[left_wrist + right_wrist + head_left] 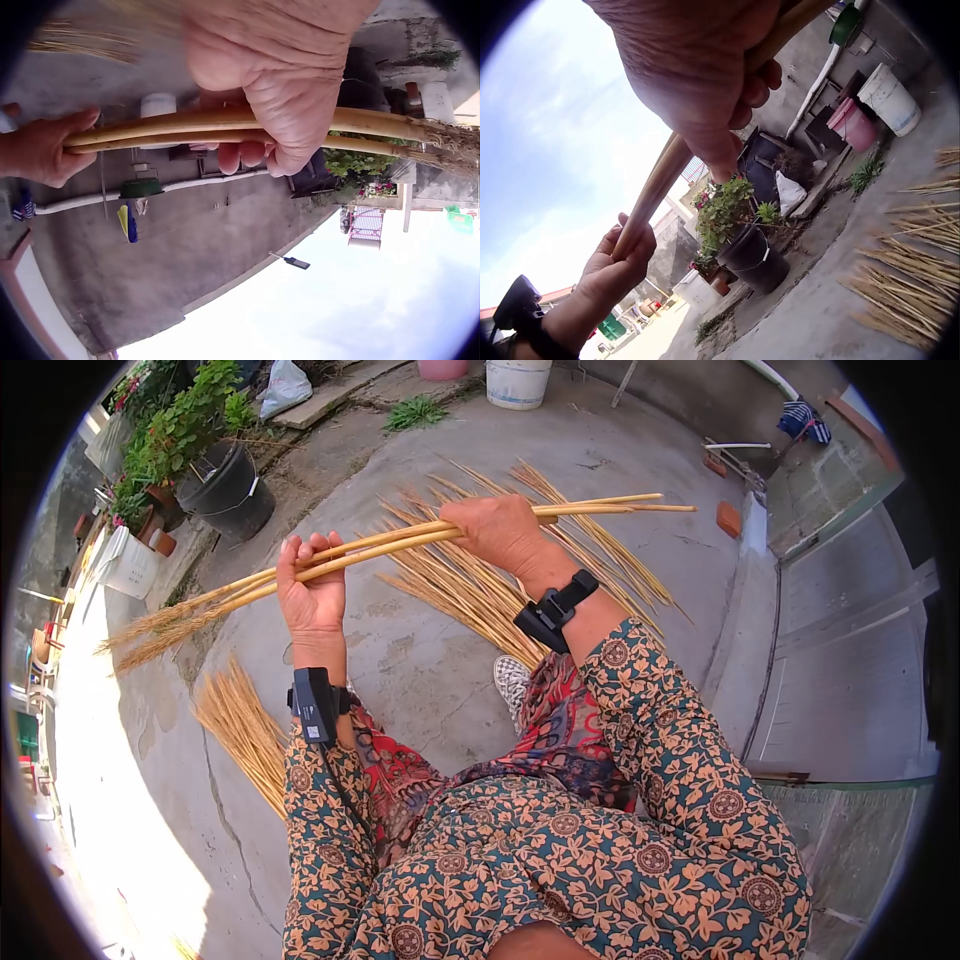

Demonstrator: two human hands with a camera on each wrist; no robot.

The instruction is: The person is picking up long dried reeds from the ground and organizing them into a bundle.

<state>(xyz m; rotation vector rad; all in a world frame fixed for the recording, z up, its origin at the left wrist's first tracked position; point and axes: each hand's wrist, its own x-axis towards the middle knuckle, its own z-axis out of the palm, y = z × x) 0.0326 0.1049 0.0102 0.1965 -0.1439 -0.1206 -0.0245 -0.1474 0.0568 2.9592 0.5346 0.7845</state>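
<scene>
Two or three long, dried yellow stalks (385, 543) with feathery seed heads stretch across both hands, well above the ground. Toward the feathery end, my left hand (316, 600) holds them between thumb and fingers; the left wrist view shows the thumb (289, 150) in front and fingertips behind. My right hand (500, 535) grips the stalks farther along, its fingers curled round them, and the bare cut ends stick out to the right. Below the right hand, a spread of similar stalks (455, 595) lies on the concrete. Another bundle (240, 725) lies at the left, near the left forearm.
A black plant pot (228, 495) with leafy plants stands at the back left, beside a white bucket (135, 565). Farther back are another white bucket (517, 382) and a pink one (443, 368). An orange brick (729, 519) lies by the right wall.
</scene>
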